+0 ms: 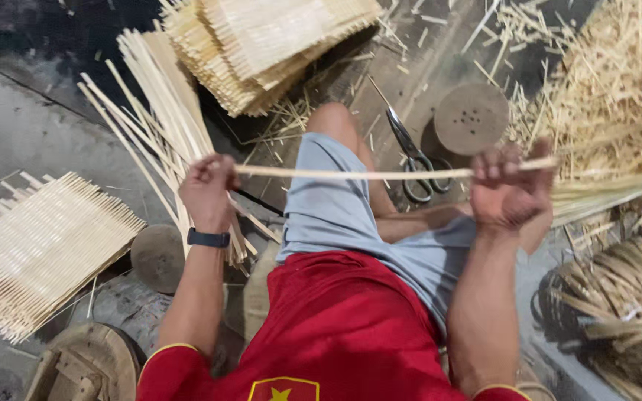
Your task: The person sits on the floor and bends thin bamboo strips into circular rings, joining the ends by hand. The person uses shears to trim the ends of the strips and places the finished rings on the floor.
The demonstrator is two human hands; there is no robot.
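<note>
I hold a thin pale bamboo strip stretched level in front of me, above my bent knee. My left hand, with a dark band on its wrist, is closed around the strip's left end. My right hand grips the right end, and a short tip sticks out past its fingers. A bundle of long bamboo strips lies on the floor just behind my left hand.
Scissors lie on the floor beyond my knee, beside a round wooden disc with holes. Stacks of woven bamboo mats sit ahead, one mat at left. Loose shavings and coiled strips fill the right.
</note>
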